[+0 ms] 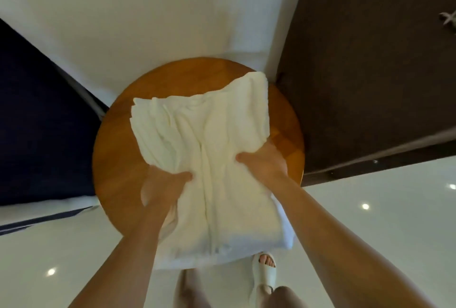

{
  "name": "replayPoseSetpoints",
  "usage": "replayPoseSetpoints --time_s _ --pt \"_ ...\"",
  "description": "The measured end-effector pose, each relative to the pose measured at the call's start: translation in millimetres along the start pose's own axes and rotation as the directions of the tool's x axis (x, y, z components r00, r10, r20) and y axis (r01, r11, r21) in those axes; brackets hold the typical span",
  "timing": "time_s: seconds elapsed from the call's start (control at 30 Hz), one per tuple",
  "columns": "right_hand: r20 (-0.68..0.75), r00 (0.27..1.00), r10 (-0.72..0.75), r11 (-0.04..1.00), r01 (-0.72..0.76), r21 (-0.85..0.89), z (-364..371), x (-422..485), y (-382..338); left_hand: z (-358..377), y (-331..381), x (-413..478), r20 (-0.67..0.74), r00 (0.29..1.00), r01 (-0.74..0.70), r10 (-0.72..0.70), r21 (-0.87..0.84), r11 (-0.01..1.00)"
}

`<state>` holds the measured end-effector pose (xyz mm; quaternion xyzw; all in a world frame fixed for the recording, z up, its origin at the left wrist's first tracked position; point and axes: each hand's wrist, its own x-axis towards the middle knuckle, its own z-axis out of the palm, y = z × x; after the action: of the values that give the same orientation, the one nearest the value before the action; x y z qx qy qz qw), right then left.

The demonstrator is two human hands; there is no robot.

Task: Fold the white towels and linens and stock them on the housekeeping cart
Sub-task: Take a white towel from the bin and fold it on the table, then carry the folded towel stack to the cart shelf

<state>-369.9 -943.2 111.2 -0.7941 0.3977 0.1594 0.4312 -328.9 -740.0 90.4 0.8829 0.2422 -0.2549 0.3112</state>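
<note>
A soft, rumpled white towel (pixel 207 134), folded into thick creased layers, is laid across a round, smooth wooden surface (pixel 111 154) at the centre of the frame, its near edge overhanging the rim. The cloth is pinched on either side by the left hand (pixel 164 189) and the right hand (pixel 265 163), thumbs on top, the other fingers hidden beneath. A glossy white floor (pixel 394 221) is seen at lower right, a dark panel (pixel 370 60) at upper right, and a sandalled foot (pixel 265 268) below the towel.
</note>
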Motion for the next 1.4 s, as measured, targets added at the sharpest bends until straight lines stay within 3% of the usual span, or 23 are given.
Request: replayPoseSetpoints --time_s 0.23,0.8,1.13,1.4 --pt "0.049 0.990 -0.133 0.986 0.137 -0.095 -46.3 -53.8 51.5 23.3 -38.3 -82.6 -0.052 0.995 0.084 -0.091 -0.123 0.989" --pt "0.002 0.947 -0.322 0.945 0.322 -0.055 -230.8 -282.9 202.1 62.7 -89.9 -412.2 -0.157 0.981 -0.170 0.116 -0.393 0.904" --pt "-0.066 0.934 -0.351 0.936 0.353 0.013 -332.9 -350.6 291.5 109.3 -75.7 -561.0 -0.210 0.956 -0.268 0.206 -0.328 0.906" --pt "-0.174 0.950 -0.258 0.959 0.274 0.078 -464.8 -313.6 396.8 223.1 21.8 -651.7 -0.170 0.935 -0.340 0.312 -0.171 0.925"
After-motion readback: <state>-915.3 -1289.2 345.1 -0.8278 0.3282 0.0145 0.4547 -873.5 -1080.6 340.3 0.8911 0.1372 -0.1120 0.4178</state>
